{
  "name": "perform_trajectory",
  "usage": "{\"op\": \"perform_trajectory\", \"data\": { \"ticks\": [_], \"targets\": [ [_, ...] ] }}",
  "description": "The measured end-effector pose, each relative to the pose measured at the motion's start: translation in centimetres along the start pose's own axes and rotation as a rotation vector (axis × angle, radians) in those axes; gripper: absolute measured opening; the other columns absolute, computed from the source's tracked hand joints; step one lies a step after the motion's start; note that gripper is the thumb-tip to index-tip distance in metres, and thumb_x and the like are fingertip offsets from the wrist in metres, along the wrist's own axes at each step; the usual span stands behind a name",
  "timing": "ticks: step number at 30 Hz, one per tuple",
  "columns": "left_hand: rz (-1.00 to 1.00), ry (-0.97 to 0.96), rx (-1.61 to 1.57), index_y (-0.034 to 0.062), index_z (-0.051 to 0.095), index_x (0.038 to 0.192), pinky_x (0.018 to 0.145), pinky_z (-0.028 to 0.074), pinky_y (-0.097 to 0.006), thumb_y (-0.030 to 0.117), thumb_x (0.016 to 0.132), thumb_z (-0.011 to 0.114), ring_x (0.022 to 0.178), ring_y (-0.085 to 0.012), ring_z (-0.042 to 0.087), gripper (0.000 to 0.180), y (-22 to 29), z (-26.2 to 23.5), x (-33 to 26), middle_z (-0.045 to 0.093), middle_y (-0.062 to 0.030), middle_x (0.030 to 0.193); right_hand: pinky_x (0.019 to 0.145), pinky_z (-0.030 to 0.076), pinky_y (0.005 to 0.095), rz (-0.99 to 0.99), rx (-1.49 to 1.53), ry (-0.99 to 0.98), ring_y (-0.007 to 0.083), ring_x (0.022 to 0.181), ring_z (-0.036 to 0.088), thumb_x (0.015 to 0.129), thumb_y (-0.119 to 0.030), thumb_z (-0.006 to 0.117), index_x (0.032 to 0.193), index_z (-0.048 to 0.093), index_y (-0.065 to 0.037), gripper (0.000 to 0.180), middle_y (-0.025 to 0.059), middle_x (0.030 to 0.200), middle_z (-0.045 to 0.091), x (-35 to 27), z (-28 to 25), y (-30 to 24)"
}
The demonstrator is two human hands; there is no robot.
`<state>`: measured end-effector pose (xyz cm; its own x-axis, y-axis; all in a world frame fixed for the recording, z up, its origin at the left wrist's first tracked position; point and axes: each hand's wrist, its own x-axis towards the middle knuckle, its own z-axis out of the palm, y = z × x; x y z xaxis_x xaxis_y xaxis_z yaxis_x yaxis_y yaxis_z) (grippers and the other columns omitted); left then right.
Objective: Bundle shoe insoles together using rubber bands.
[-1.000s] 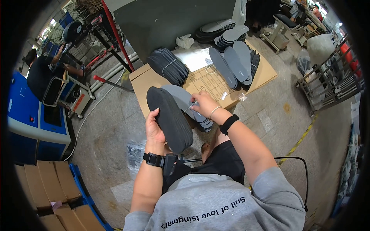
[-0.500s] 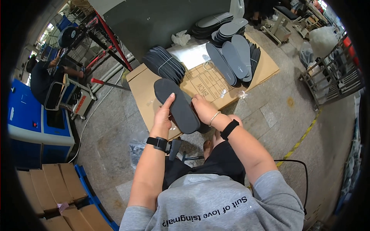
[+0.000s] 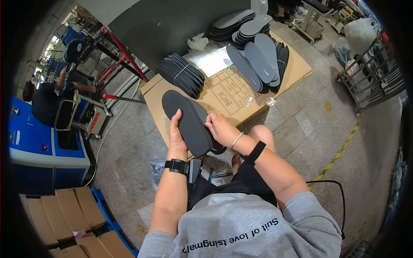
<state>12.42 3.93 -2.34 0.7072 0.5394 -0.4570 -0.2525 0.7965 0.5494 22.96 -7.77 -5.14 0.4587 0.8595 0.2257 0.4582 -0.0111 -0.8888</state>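
Note:
Above my lap is a stack of dark grey insoles (image 3: 192, 129), tilted, with a broad flat face turned up. My left hand (image 3: 175, 136) grips its left side, thumb lying across the top face. At the opposite edge, my right hand (image 3: 221, 129) has its fingers bent together in a pinch against the insoles; what exactly lies between the fingertips is hidden. Just beyond, a banded bundle of insoles (image 3: 180, 76) stands on edge on a cardboard box (image 3: 161, 99). Loose grey insoles (image 3: 260, 62) and a thin rubber band (image 3: 230, 71) lie farther right.
A white sheet (image 3: 211, 61) and crumpled plastic (image 3: 198, 43) lie at the back of the box, before a dark panel (image 3: 172, 30). More insole stacks (image 3: 232, 25) sit behind. A metal rack (image 3: 365, 79) stands right; a blue machine (image 3: 36, 142) and cartons (image 3: 60, 215) are left.
The insole stack has shifted slightly left and toward me with both hands. My right fingers have drawn back a little along its edge. The whole view has turned slightly.

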Motion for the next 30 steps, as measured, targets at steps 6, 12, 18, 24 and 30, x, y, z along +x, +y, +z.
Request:
{"op": "perform_trajectory", "data": {
  "ticks": [6,12,18,24,30],
  "targets": [
    [0.082,-0.052,-0.087,-0.0002,0.055,0.101,0.072,0.051,-0.034,0.03,0.075,0.06,0.079,-0.0245,0.061,0.04,1.3,-0.1,-2.6,0.061,-0.0133,0.091,0.076,0.041,0.0388,-0.374,-0.237,0.128,0.0347,0.081,0.049,0.076,-0.004,0.057,0.08,0.044,0.001,0.014,0.0165,0.084,0.051,-0.5,-0.6,-4.7],
    [0.106,-0.077,-0.12,0.0006,0.055,0.102,0.071,0.052,-0.035,0.034,0.075,0.059,0.082,-0.0252,0.06,0.043,1.9,-1.8,-4.1,0.061,-0.0133,0.094,0.073,0.04,0.0383,-0.474,-0.093,-0.036,0.0329,0.077,0.048,0.075,-0.005,0.058,0.082,0.043,-0.002,0.016,0.0141,0.078,0.049,-1.6,-1.5,-6.7],
    [0.212,-0.09,-0.251,0.0011,0.055,0.103,0.072,0.051,-0.035,0.03,0.074,0.061,0.082,-0.0244,0.06,0.041,3.9,-1.4,-6.3,0.061,-0.0128,0.095,0.062,0.041,0.0376,-0.231,0.033,-0.295,0.0322,0.065,0.051,0.077,-0.01,0.058,0.086,0.043,-0.003,0.019,0.0122,0.066,0.051,-4.8,-3.5,-9.7],
    [0.364,-0.075,-0.212,0.0016,0.056,0.101,0.073,0.051,-0.035,0.03,0.075,0.062,0.081,-0.024,0.061,0.039,5.4,-1.9,-5.6,0.061,-0.0122,0.094,0.055,0.042,0.0365,-0.522,-0.476,-0.337,0.027,0.056,0.054,0.067,-0.01,0.059,0.086,0.052,-0.001,0.021,0.008,0.057,0.05,-6.3,-1.4,-9.9],
    [0.351,0.018,-0.258,0.0022,0.056,0.098,0.07,0.051,-0.034,0.029,0.076,0.061,0.077,-0.0221,0.06,0.035,5.6,-2.3,-5.3,0.061,-0.0105,0.089,0.054,0.042,0.0351,-0.612,-0.452,-0.593,0.0251,0.056,0.054,0.071,-0.008,0.054,0.083,0.055,-0.005,0.013,0.0078,0.06,0.052,-8.6,0.5,-10.4]
  ]
}}
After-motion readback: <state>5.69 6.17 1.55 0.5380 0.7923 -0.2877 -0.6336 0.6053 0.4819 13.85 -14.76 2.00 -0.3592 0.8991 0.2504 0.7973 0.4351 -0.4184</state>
